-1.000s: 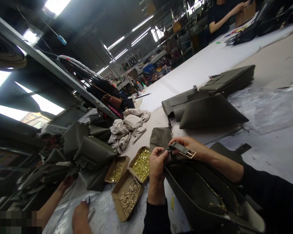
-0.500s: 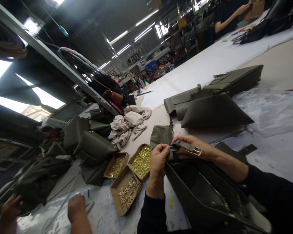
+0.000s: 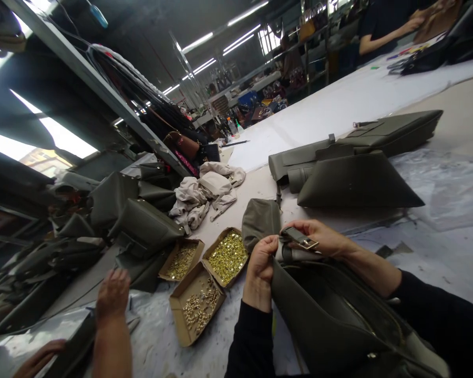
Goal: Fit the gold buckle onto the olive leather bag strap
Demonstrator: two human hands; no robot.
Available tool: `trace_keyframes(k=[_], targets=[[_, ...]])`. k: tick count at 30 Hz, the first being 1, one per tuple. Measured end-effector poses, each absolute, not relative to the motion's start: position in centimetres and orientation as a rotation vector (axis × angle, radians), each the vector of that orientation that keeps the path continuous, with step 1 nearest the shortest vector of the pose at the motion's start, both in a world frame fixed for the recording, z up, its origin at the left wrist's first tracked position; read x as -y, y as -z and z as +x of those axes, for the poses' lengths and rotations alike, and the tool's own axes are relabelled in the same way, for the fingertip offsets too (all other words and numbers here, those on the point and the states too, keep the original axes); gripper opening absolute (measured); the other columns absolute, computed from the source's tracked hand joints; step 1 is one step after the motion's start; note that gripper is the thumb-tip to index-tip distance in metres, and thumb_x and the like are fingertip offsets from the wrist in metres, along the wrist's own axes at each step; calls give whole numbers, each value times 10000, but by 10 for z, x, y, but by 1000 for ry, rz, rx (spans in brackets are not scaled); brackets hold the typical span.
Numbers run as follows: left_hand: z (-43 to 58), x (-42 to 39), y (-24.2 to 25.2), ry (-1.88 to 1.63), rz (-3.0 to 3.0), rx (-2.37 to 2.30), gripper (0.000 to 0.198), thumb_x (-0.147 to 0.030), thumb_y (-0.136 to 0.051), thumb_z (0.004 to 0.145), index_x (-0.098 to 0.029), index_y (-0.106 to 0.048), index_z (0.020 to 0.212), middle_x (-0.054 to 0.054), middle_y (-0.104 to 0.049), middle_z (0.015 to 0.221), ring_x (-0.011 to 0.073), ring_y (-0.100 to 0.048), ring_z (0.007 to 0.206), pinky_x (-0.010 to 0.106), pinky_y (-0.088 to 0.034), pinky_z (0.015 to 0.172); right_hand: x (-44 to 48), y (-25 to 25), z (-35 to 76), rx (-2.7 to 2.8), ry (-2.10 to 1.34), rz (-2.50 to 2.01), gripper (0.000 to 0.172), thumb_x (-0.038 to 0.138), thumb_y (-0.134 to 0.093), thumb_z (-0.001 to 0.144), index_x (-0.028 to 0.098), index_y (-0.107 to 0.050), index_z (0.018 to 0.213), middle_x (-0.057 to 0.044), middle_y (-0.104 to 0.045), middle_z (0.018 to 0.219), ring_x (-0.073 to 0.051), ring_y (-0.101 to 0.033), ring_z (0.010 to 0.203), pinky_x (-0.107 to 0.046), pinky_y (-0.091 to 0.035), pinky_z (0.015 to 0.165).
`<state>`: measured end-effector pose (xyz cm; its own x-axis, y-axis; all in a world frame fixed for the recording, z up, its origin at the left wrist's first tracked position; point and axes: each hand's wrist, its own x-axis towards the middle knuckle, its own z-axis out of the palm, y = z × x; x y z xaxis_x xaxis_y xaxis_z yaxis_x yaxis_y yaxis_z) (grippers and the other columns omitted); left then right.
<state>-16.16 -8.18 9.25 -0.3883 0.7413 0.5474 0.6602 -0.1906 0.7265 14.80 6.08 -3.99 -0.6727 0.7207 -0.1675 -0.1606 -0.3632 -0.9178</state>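
Note:
An open dark olive handbag [image 3: 313, 310] lies in front of me, its zipped inside facing up. My left hand [image 3: 261, 260] is closed, thumb and fingers pinching the bag's upper edge by the strap. Just right of it, my right hand [image 3: 325, 239] is closed around a short olive strap with a gold buckle [image 3: 311, 244]. Its fingertips are partly hidden behind the strap. An olive flap of material [image 3: 261, 223] stands up beyond my hands. Three cardboard trays sit left of my left hand: one with shiny gold pieces [image 3: 227, 254], two with small brass-coloured fittings [image 3: 200, 310].
More olive bags [image 3: 358, 178] lie beyond my right hand, and others [image 3: 147, 228] are heaped at the left. A crumpled beige cloth [image 3: 216, 184] lies behind the trays. A co-worker's hand [image 3: 112, 294] is at lower left; another person [image 3: 390, 26] works across the table.
The buckled strap has tilted and moved slightly left, while my hands keep their holds. At lower left the co-worker's hands have moved, and a dark olive piece now lies between them.

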Motion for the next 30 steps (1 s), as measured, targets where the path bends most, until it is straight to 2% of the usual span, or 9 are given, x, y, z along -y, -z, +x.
trace_keyframes(k=[4,10,13,15,18,23,26,28,30], targets=[[-224,61,-108,-1783,1590,-1972,366,-329,-890,712,-360,-730,1040,48,-749,946,313,-650,1201,462,-591,815,-61,46,143,1386,-2002,-818,568,429,-945,596,152,-696,1026,-43,-723,939,-182,-650,802,-277,-510,724],[-239,35,-108,-1785,1367,-1937,222,-224,-828,784,-344,-742,950,48,-745,953,345,-590,1284,534,-561,924,-63,47,137,1468,-2033,-791,591,442,-954,614,158,-683,1056,-44,-713,954,-177,-647,825,-269,-512,743],[-209,39,-88,-1749,1225,-1838,185,-298,-754,897,-288,-720,1079,76,-730,1085,316,-621,1207,507,-576,923,-65,47,136,1471,-2064,-793,602,440,-959,615,165,-667,1064,-40,-701,954,-159,-634,790,-258,-500,714],[-174,39,-63,-1703,1132,-1743,338,-386,-676,969,-174,-648,1231,110,-671,1206,268,-650,1115,478,-587,922,-65,48,136,1454,-2084,-810,612,448,-957,615,169,-658,1071,-41,-696,959,-153,-625,766,-258,-493,694],[-114,32,-18,-1644,985,-1593,372,-383,-647,994,-145,-611,1277,115,-631,1253,240,-653,1071,438,-591,910,-62,51,138,1455,-2078,-823,596,453,-948,628,180,-668,1077,-41,-688,936,-159,-612,751,-268,-484,682],[-43,16,39,-1583,777,-1385,316,-389,-655,989,-137,-644,1178,88,-668,1118,197,-667,936,372,-599,811,-59,60,138,1413,-1985,-840,499,435,-914,660,220,-713,1063,-47,-683,988,-208,-620,876,-304,-498,765],[-31,14,54,-1552,729,-1318,313,-398,-794,860,-128,-689,979,48,-677,890,155,-633,763,273,-544,702,-63,67,135,1409,-2000,-767,525,440,-919,629,204,-704,1046,-47,-683,996,-234,-624,962,-341,-505,874],[-31,16,54,-1568,826,-1363,245,-337,-819,806,-153,-700,917,31,-671,827,151,-618,747,242,-504,699,-65,70,134,1440,-1976,-749,537,461,-914,636,203,-706,1059,-58,-685,1016,-256,-621,1008,-371,-506,912],[-33,20,46,-1594,1080,-1524,127,-253,-748,841,-192,-711,945,29,-686,873,170,-629,811,254,-494,762,-66,72,134,1444,-1974,-735,520,459,-909,655,217,-714,1072,-64,-688,1024,-271,-622,1028,-393,-506,927]])
